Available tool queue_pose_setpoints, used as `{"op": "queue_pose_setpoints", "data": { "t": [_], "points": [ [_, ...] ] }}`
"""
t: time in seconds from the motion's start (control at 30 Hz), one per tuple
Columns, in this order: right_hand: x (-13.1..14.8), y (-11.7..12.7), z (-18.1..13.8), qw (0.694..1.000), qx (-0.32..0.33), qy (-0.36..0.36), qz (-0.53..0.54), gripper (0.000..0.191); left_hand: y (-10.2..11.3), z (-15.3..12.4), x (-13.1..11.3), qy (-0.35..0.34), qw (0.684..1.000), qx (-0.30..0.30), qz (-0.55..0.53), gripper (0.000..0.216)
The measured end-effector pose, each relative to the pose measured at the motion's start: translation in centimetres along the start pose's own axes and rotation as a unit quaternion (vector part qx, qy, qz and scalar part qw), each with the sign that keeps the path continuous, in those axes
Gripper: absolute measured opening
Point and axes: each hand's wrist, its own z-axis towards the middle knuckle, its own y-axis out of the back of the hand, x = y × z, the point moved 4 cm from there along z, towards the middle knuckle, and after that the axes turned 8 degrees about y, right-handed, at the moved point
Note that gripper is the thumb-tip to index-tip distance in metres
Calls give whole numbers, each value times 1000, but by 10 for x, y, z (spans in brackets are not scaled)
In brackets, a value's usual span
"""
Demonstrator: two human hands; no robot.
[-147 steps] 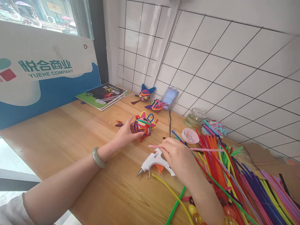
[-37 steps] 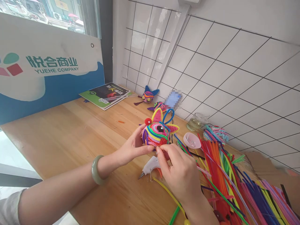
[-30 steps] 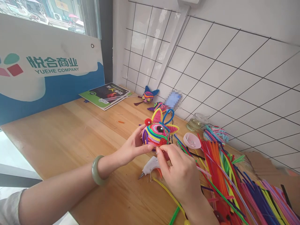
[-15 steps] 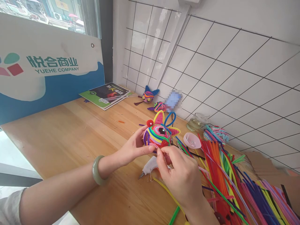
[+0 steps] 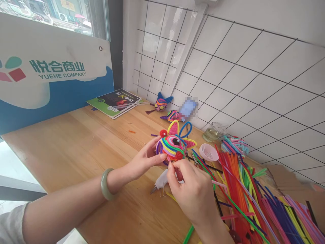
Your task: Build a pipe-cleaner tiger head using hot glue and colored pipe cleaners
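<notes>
At frame centre, your left hand (image 5: 142, 162) grips the multicoloured ornament (image 5: 173, 145); your right hand (image 5: 193, 185) pinches a pink strip (image 5: 169, 159) at its lower edge. Below, a glue gun (image 5: 161, 179) lies on the surface (image 5: 76, 145); pipe cleaners (image 5: 237, 179) lie at lower right.

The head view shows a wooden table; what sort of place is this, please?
Probably a shop or office corner used for crafts, judging by the pipe cleaners, glue gun and YUEHE COMPANY board.

There are two hands (image 5: 143, 161) (image 5: 194, 186) and three ornaments (image 5: 171, 147) (image 5: 160, 105) (image 5: 173, 116). One blue-pink bundle (image 5: 234, 145), one glue gun (image 5: 161, 180), one bowl (image 5: 216, 155) and one jar (image 5: 211, 134) show.
</notes>
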Motion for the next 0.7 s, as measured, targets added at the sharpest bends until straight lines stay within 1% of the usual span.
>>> {"op": "queue_pose_setpoints", "data": {
  "t": [0.17, 0.37, 0.5, 0.7],
  "points": [
    [-1, 0, 0, 1000, 8, -14, 4, 21, 0, 0, 3, 3, 1000, 28, -13, 43],
    [-3, 1, 0, 1000, 10, -24, 4, 21, 5, 1, 8, 31, 998, 7, -52, 48],
    [-3, 1, 0, 1000, 14, -26, 5, 21, 3, 0, 7, 26, 998, 17, -53, 48],
    [-4, 3, 1, 1000, 10, -22, 0, 21, 6, 0, 10, 31, 999, 5, -43, 50]
  ]
}}
